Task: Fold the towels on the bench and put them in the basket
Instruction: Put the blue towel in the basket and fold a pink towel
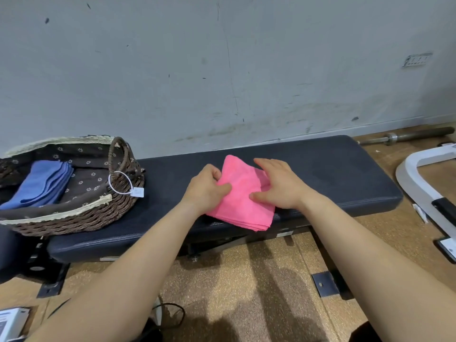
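- The pink towel (pixel 243 193) lies on the dark bench (pixel 333 174), near the front edge. It is folded into a thick, small rectangle, and you can see the layers stacked at its near corner.
- The left hand (pixel 207 186) has its fingers curled at the towel's left edge, with the thumb pressed on top. It pinches the cloth there, likely so the fold does not slip open.
- The right hand (pixel 278 186) lies flat on the towel's right side with its fingers nearly straight. It grips nothing and just presses down, I think to flatten the fold.
- The towel looks soft and fuzzy. It would bend and flop if lifted by one corner.
- The bench top is smooth, padded and long, so it makes a good flat spot for folding.
- The woven basket (pixel 74 218) sits on the left end of the bench, well apart from the pink towel. It is brown and bumpy, with a flowery cloth lining and a looped handle.
- A folded blue towel (pixel 42 183) already lies inside the basket, with bare lining beside it for the pink one.
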